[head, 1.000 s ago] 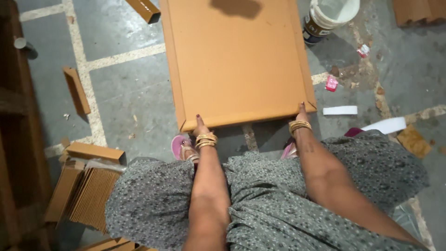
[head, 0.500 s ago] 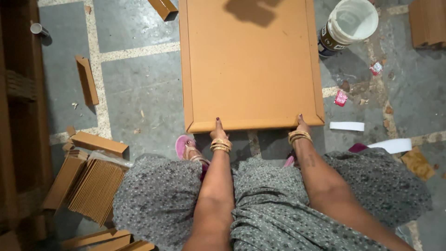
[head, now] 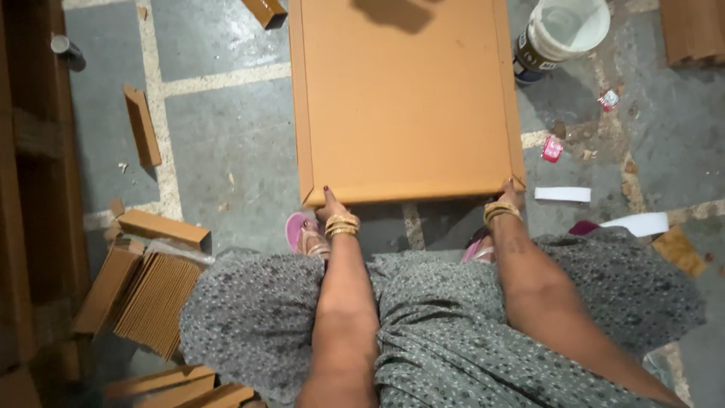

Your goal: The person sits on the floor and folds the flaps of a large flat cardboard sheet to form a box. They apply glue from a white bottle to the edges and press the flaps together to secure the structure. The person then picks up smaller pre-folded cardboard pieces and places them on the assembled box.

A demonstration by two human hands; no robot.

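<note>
Brown corrugated cardboard panel (head: 404, 98), large, flat, with folded raised edges; lies on the grey floor (head: 226, 136) ahead of the person's feet. Left hand (head: 332, 208): grip closed on the near left corner, fingers over the edge. Right hand (head: 507, 198): grip closed on the near right corner. Panel looks formed on all four sides and level; whether it is lifted cannot be told. Nearby: white bucket (head: 563, 34) at its far right, stacked cardboard strips (head: 155, 298) at left, white paper slips (head: 563, 194) at right.
</note>
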